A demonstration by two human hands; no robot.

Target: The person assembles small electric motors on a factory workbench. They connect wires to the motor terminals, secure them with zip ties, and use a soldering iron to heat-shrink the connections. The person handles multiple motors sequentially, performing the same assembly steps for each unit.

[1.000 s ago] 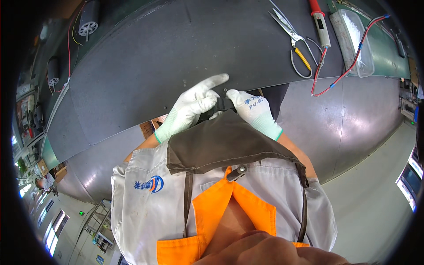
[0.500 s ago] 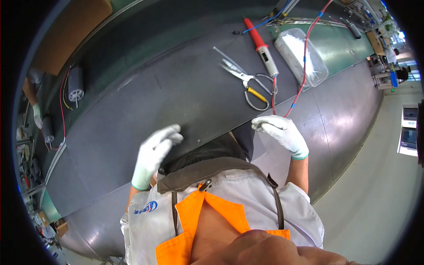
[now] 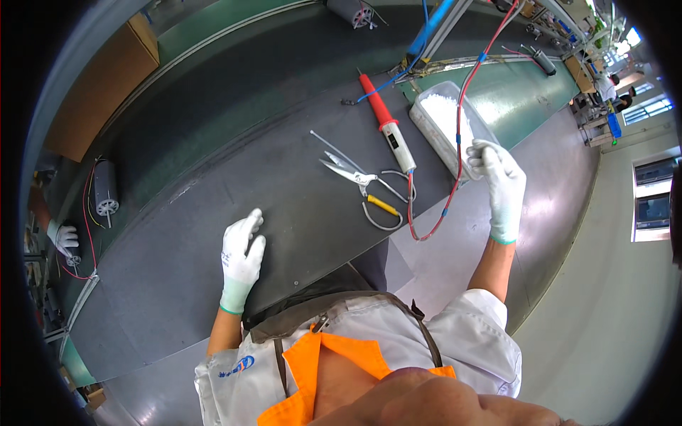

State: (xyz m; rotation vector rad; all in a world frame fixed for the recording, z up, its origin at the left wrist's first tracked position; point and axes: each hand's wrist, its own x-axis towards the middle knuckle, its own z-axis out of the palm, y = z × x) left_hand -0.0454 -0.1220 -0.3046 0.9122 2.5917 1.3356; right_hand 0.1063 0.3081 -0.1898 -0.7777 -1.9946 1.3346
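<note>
My left hand [image 3: 243, 257], in a white glove with a green cuff, hovers low over the dark grey tabletop [image 3: 206, 241], fingers apart and holding nothing. On the right, my gloved right hand [image 3: 503, 186] is at the near right corner of a clear plastic box [image 3: 435, 142] with small white pieces [image 3: 444, 113] inside. Its fingers are curled together; whatever may be between them is hidden. Left of the box lies a red-and-white handheld tool [image 3: 389, 131] on a red cable [image 3: 460, 121]. Beside that are scissors [image 3: 359, 177] with one yellow grip and a thin metal rod [image 3: 330, 147].
Grey cylindrical motors with wires, one motor [image 3: 106, 188] at the left and another motor [image 3: 349, 11] at the far edge, sit on the dark strip. A co-worker's gloved hand [image 3: 64, 238] touches one at far left. A cardboard box [image 3: 106, 85] stands back left.
My right hand has moved outward and away from me, from the table's front edge to the plastic box. My left hand has opened a little. The view has shifted.
</note>
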